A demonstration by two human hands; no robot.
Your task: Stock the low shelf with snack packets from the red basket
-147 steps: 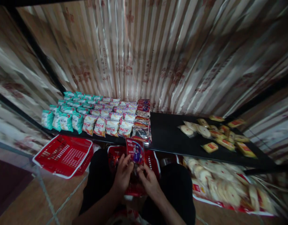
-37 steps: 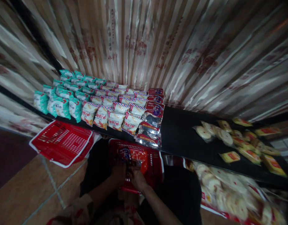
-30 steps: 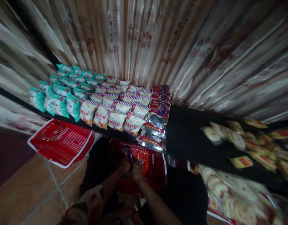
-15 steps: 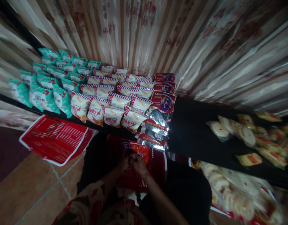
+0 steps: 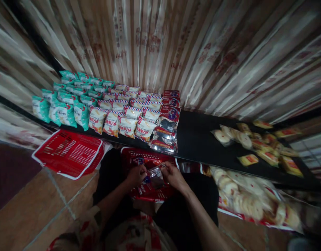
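Between my hands is a shiny silver snack packet (image 5: 156, 177) with dark markings, over a red basket (image 5: 129, 152) at my lap. My left hand (image 5: 136, 175) is closed on the packet's left side, fingers curled. My right hand (image 5: 174, 175) pinches its upper right edge. Dark red and purple packets lie in the basket below; the hands partly hide them. Just beyond, at the shelf's front edge, similar dark red and silver packets (image 5: 163, 144) lie overlapped in a column.
White chip bags (image 5: 127, 126) and teal bags (image 5: 67, 113) stand in rows on the black shelf (image 5: 194, 139). Yellow-wrapped snacks (image 5: 248, 160) lie to the right. A red basket (image 5: 71, 151) tilts on the tiled floor at left; bagged round crackers (image 5: 249, 205) sit low right. A curtain hangs behind.
My hands have moved apart, and the silver packet now shows between them. The view has shifted, bringing more of the right end of the shelf into sight.
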